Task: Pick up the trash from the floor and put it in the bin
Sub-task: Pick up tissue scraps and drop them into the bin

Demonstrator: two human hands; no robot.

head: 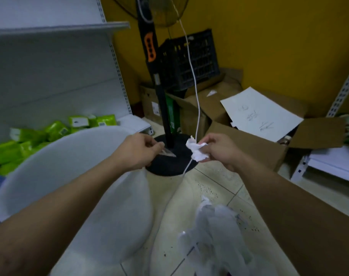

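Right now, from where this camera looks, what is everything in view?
bin: one, white, on the floor at left
crumpled tissue: one, white, in the right hand
triangular scrap: one, pale grey, in the left hand
trash pile: one heap, whitish, on the floor at lower right
fan stand: one, black, behind the hands
cord: one, white, hanging beside the stand
crate: one, black, atop the boxes
cardboard boxes: several, brown, by the yellow wall
paper sheet: at least one, white, over an open box
packets: many, green, far left
left hand: pinches the scrap
right hand: holds the tissue
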